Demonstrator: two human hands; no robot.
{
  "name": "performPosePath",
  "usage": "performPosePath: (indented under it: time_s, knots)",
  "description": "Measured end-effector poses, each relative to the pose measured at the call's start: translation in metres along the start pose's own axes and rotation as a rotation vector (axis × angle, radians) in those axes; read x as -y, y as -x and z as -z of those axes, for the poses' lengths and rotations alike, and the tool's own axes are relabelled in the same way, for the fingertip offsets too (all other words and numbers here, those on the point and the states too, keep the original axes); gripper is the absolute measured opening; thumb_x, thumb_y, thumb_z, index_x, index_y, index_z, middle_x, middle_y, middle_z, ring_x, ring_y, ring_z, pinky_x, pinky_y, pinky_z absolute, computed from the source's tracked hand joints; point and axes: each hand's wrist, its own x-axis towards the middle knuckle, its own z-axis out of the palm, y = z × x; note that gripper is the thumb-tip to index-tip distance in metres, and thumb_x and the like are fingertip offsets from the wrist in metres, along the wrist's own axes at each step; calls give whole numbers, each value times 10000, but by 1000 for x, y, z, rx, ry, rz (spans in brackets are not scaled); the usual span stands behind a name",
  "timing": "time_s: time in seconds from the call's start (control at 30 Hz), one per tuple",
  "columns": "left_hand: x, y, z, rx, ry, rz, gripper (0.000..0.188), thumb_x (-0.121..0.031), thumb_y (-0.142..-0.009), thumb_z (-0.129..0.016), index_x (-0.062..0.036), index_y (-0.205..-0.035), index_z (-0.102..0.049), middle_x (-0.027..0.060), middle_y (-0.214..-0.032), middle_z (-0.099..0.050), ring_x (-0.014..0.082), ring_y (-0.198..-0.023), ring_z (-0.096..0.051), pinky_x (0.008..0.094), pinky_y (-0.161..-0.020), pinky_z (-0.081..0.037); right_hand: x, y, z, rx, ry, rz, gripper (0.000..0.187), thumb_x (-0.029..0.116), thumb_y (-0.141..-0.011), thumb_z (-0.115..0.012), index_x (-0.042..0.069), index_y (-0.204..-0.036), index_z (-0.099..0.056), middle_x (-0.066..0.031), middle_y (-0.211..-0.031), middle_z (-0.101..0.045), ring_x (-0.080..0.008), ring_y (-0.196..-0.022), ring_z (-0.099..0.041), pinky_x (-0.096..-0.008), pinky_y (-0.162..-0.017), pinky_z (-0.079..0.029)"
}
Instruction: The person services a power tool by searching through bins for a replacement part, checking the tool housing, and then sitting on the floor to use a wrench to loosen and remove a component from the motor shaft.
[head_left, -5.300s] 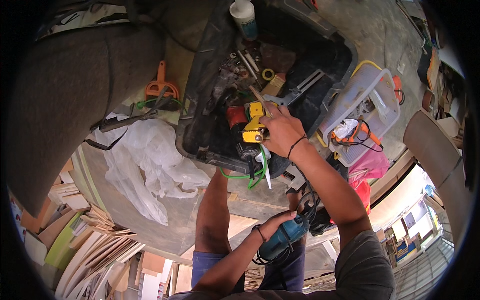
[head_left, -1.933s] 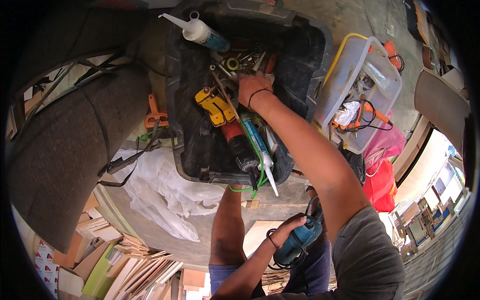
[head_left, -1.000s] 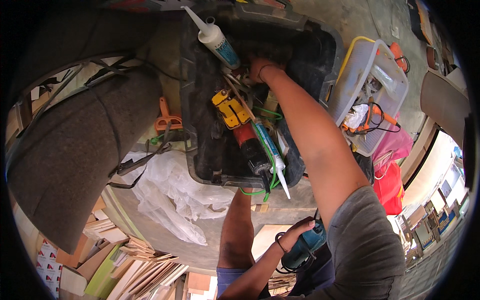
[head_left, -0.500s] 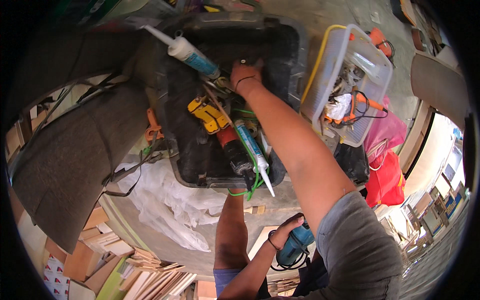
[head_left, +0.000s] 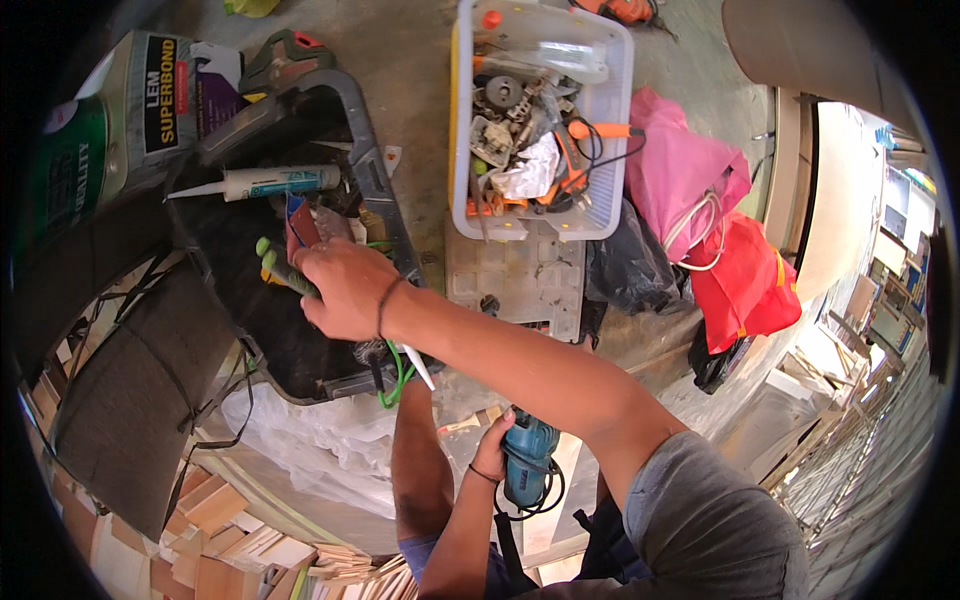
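Observation:
My right hand (head_left: 345,285) is inside the black tub (head_left: 365,130), closed around a green-handled tool (head_left: 287,270) whose far end I cannot make out. A red and blue piece (head_left: 301,221) shows beside its fingers. Above that hand, a sealant cartridge (head_left: 280,182) with a white nozzle lies across the tub. A second white nozzle (head_left: 419,368) and a green cord (head_left: 398,385) stick out below the wrist. Low in the view, my left hand (head_left: 490,447) grips a teal corded power tool (head_left: 531,462), its black cord looped below.
Right of the tub stands a clear plastic bin (head_left: 622,110) of metal parts and an orange-handled tool. Pink (head_left: 690,155) and red bags (head_left: 745,285) lie beyond it. Tins (head_left: 160,90) stand far left. Crumpled plastic sheeting (head_left: 320,440) and wood offcuts (head_left: 215,510) lie nearer.
The view has swung right, so the tub sits further left. My right hand, earlier low in the tub, is now raised with the green-handled tool in it. My left hand keeps the power tool.

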Motion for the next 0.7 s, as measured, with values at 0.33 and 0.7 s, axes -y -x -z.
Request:
performPosePath:
  time_s: [0.33, 0.7]
  knots:
    - [18, -19, 10, -58, -99, -9, 542, -459, -873, -545, -10, -1176, -544, 126, -1105, -630, 256, -985, -625, 406, -883, -491, -7, 104, 81, -57, -634, -373, 317, 178, -769, -653, 32, -1030, -547, -102, -767, -591, -237, -699, -604, -339, -681, -482]
    - [26, -26, 5, -93, -37, -6, 531, -461, -864, -571, -22, -1162, -554, 137, -1063, -641, 269, -929, -643, 423, -834, -523, -41, 187, 136, -235, -1132, -726, 368, 95, -824, -588, 13, -1179, -539, -6, -792, -574, -74, -691, -542, -229, -633, -431]
